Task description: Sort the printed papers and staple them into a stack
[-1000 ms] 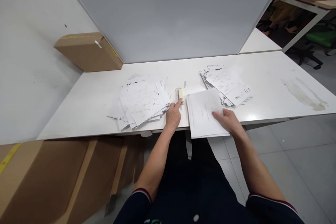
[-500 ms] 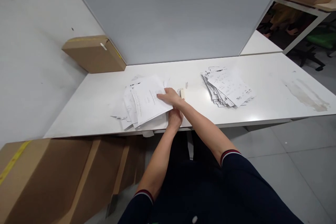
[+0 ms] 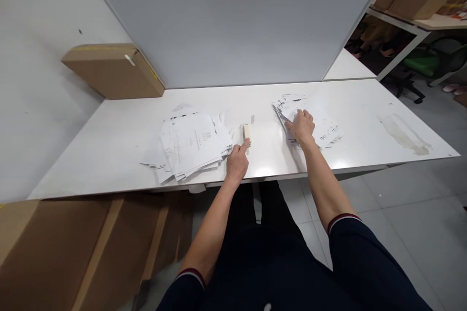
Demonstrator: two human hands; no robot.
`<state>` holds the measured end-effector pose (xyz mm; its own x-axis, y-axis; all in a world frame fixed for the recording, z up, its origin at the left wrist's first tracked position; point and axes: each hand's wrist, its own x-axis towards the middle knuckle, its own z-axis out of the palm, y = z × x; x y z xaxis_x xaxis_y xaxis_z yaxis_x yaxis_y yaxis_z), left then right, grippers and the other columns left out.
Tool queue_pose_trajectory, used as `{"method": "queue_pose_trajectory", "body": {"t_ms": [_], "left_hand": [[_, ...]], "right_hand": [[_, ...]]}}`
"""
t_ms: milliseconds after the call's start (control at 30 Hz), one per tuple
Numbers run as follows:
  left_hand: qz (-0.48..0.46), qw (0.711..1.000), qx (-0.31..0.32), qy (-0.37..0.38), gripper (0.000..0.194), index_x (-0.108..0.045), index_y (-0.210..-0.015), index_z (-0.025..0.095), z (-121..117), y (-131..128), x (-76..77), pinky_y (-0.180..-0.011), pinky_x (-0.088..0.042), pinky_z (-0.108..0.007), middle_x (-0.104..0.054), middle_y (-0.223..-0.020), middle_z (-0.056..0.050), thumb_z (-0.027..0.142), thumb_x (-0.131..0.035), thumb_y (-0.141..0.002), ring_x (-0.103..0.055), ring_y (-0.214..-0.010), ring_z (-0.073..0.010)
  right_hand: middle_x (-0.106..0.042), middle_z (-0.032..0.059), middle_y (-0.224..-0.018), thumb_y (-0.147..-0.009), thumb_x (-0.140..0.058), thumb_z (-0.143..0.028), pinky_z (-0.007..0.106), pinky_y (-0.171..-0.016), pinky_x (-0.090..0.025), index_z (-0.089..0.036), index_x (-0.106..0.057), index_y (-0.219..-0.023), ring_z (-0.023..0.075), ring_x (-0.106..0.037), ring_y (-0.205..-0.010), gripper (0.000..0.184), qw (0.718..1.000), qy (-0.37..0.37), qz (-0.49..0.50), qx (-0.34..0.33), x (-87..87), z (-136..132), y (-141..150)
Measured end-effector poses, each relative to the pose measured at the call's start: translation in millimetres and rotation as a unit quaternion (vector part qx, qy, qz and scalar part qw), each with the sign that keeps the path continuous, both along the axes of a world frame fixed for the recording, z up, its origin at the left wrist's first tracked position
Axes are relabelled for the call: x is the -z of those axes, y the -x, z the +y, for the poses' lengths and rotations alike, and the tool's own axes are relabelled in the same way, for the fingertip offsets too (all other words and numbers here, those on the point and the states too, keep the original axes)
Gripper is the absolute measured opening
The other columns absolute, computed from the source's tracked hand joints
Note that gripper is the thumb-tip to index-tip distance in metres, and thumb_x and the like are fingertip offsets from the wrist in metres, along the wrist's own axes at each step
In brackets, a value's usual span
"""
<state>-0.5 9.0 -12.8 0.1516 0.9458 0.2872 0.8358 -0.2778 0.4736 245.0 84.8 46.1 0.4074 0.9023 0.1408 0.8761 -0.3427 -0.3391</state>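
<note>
On the white table (image 3: 120, 141) lie two piles of printed paper sheets. My left hand (image 3: 237, 159) rests near the front edge, fingers curled, its forefinger touching a small cream stapler (image 3: 247, 131) that lies between the piles. It sits just right of the left pile (image 3: 193, 143), which is loosely fanned. My right hand (image 3: 301, 125) lies flat with fingers spread on the right pile (image 3: 321, 121), holding nothing.
A grey partition panel (image 3: 233, 19) stands along the table's back. A brown cardboard box (image 3: 109, 70) sits at the back left corner. More cardboard boxes (image 3: 73, 248) stand under the table's left front. A stain (image 3: 403, 134) marks the table's right part.
My right hand carried a sheet from the table's front across to the left pile, let it go there, then moved back right onto the right pile. My left hand stayed by the stapler.
</note>
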Motion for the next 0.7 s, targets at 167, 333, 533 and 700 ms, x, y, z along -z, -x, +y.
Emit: {"method": "queue_pose_trajectory", "body": {"t_ms": [167, 333, 533, 700], "left_hand": [[0.011, 1.0, 0.004, -0.007, 0.052, -0.047, -0.134, 0.022, 0, 0, 1.3, -0.061, -0.041, -0.023, -0.054, -0.088, -0.007, 0.006, -0.033, -0.086, -0.053, -0.072, -0.0155], [-0.012, 1.0, -0.001, -0.006, 0.053, -0.046, -0.134, 0.023, 0, 1, 0.9, -0.064, -0.042, -0.023, -0.055, -0.09, -0.007, 0.006, -0.034, -0.086, -0.054, -0.076, -0.0156], [-0.212, 0.975, 0.032, -0.05, 0.048, -0.038, -0.138, 0.019, -4, 5, -2.4, -0.079, -0.047, -0.029, -0.063, -0.097, -0.009, 0.03, -0.041, -0.092, -0.059, -0.084, -0.0161], [-0.461, 0.882, 0.082, 0.048, 0.082, -0.036, -0.139, 0.019, -16, 8, -6.6, -0.094, -0.046, -0.038, -0.053, -0.131, -0.016, 0.05, -0.069, -0.07, -0.052, -0.119, -0.025]], "right_hand": [[-0.048, 0.0151, -0.131, -0.087, -0.043, -0.04, 0.06, -0.099, -0.021, -0.017, -0.06, -0.11, 0.0345, -0.033, -0.123, 0.037, 1.0, 0.0, 0.023, 0.004, 19.7, 1, -4], [-0.057, 0.0154, -0.12, -0.092, -0.027, -0.028, 0.058, -0.096, -0.024, -0.016, -0.063, -0.098, 0.0332, -0.038, -0.119, 0.038, 0.999, -0.022, 0.025, 0.007, 12.6, -4, -2], [-0.062, 0.0146, -0.083, -0.095, -0.018, -0.031, 0.036, -0.074, -0.038, -0.014, -0.057, -0.096, 0.0244, -0.055, -0.079, 0.043, 0.993, -0.088, -0.015, -0.079, -26.1, -76, 28], [-0.052, 0.0025, -0.064, -0.095, -0.027, -0.04, 0.025, -0.059, -0.035, -0.021, -0.053, -0.084, 0.0144, -0.047, -0.057, 0.034, 0.946, -0.079, 0.155, -0.273, -54.6, -151, 62]]}}
